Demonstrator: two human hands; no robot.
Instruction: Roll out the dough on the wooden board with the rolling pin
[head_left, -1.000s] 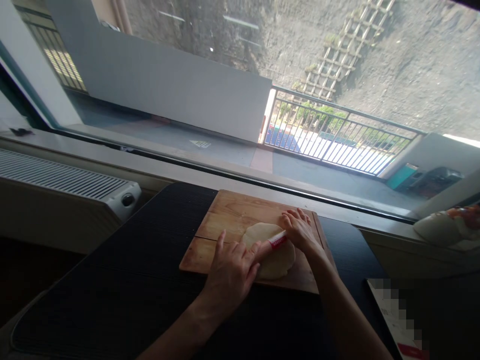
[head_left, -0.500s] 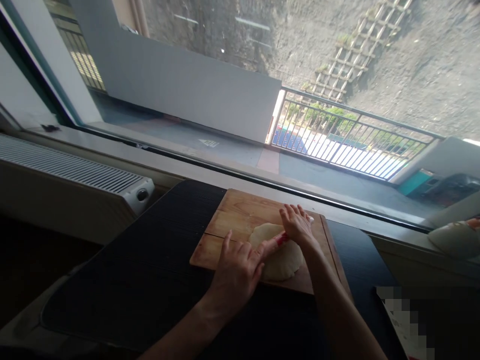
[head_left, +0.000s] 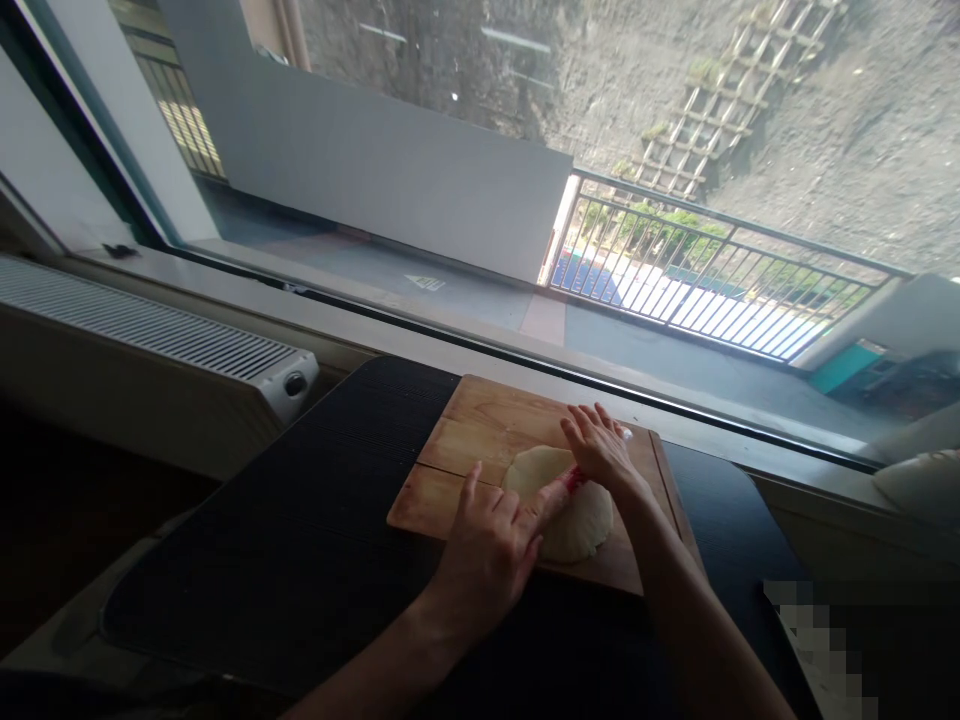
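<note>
Dough sheet (head_left: 587,530) lies on your cutting board (head_left: 484,415), right of its centre and toward the near edge. Rolling pin (head_left: 574,478) slants across it, mostly hidden; red shows between your hands, a pale tip beyond.

Right hand (head_left: 598,447): over the pin's far part, fingers outstretched, not wrapped. Left hand (head_left: 487,540): over the near part, fingers spread, little finger raised; you hide its underside, so cannot tell whether it curls around the pin. Placement presumably lets you spread pressure along the pin's length; the diagonal likely suits your forearms' angle.

Surface: black table (head_left: 300,520) under the board, probably supporting it against your push. Room: white windowsill (head_left: 450,345) just beyond the board's far edge; radiator (head_left: 247,350) well left of the board. Past the glass, beyond the board, a metal railing (head_left: 720,268) stands in bright daylight.
</note>
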